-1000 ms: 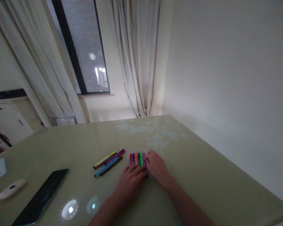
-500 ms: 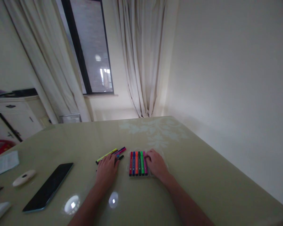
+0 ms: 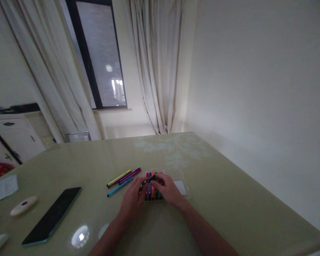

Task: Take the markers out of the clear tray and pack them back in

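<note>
My left hand (image 3: 133, 193) has its fingers closed round a black felt-tip pen (image 3: 149, 179), held slanting over the clear plastic case (image 3: 187, 188). At the pen's upper end, my right hand (image 3: 169, 188) pinches it with thumb and fingers. Beneath both hands, a row of coloured felt-tip pens (image 3: 153, 193) lies side by side in the case, partly hidden by the fingers. Left of the case lie several loose pens, among them a yellow-green pen (image 3: 118, 179), a purple pen (image 3: 130, 175) and a light blue pen (image 3: 120, 187).
On the left of the glossy table (image 3: 224, 206) lie a black tablet or phone (image 3: 53, 215), a white oval object (image 3: 24, 206) and a paper sheet (image 3: 4, 189). A wall (image 3: 256, 106) runs along the right edge, and curtains (image 3: 160, 71) hang behind.
My left hand has moved right from the loose pens, bringing the black pen over the case. The right hand has shifted left onto the pen, and the light blue pen now lies uncovered.
</note>
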Tool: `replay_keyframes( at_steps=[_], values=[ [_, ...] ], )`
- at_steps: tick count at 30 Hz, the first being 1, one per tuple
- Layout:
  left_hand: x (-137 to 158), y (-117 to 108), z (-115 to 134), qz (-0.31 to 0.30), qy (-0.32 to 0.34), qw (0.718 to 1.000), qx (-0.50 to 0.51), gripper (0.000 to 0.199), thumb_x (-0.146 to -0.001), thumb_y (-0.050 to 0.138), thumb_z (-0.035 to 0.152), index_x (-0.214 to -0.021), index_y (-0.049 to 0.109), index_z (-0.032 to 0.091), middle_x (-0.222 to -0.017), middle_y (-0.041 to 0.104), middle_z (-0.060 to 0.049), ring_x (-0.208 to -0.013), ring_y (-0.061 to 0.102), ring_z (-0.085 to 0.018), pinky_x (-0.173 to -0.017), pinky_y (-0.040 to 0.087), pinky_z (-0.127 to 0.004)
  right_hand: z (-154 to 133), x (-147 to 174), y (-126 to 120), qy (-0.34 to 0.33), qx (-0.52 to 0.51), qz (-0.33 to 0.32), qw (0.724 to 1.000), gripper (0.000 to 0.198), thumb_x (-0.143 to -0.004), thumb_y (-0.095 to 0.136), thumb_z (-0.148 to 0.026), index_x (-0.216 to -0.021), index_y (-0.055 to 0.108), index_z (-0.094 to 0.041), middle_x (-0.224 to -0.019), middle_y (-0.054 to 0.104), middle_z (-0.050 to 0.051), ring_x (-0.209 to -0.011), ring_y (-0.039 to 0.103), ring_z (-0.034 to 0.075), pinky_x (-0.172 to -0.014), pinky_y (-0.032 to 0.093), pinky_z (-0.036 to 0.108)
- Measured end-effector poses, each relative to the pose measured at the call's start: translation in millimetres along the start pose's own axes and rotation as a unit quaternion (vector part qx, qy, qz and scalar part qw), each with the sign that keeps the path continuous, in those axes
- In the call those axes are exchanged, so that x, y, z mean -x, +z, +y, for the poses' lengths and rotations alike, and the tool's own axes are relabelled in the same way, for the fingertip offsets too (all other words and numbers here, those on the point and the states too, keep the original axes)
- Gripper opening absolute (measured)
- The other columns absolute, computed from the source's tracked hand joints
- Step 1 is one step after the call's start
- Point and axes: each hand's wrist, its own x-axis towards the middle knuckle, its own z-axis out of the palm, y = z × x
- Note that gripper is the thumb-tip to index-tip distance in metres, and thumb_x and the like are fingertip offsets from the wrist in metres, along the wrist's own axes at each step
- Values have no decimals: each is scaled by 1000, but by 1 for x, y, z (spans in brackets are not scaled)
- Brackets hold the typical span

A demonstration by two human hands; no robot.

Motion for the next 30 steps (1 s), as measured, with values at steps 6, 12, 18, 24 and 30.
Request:
replay_keyframes(
  at_steps=[6,12,18,24,30],
  values=[
    [1,0,5,2,22,999,24,30,-101,49,33,-124,67,26,-110,68,-8,-102,66,-23,-90,55,-37,1,-4,-3,39,-160,32,986,28,-81,74,-47,-87,75,-20,-79,70,0,-76,62,18,-73,48,29],
    [3,2,1,-6,22,999,31,33,-102,49,31,-131,64,28,-113,67,-8,-106,65,-23,-93,54,-36,0,-3,-2,56,-204,18,977,30,-80,76,-49,-91,77,-20,-82,71,0,-77,63,18,-74,48,28],
    [1,3,5,5,20,999,27,31,-98,55,32,-126,67,26,-106,69,-7,-90,66,-21,-81,56,-33,-4,-5,-5,78,-241,72,965,34,-77,78,-52,-88,70,-21,-80,67,0,-71,62,16,-65,49,26],
    [1,7,1,4,28,999,24,29,-98,55,34,-122,69,25,-93,68,-5,-71,60,-17,-68,54,-29,-3,-9,-12,86,-271,124,951,46,-74,78,-61,-89,64,-20,-79,68,1,-64,64,15,-61,50,26],
    [1,7,1,4,26,999,28,29,-98,55,34,-122,68,25,-90,67,-4,-71,59,-17,-67,52,-29,-3,-8,-12,80,-285,111,949,45,-74,79,-60,-88,63,-20,-80,68,0,-64,64,13,-62,50,25]
  ],
)
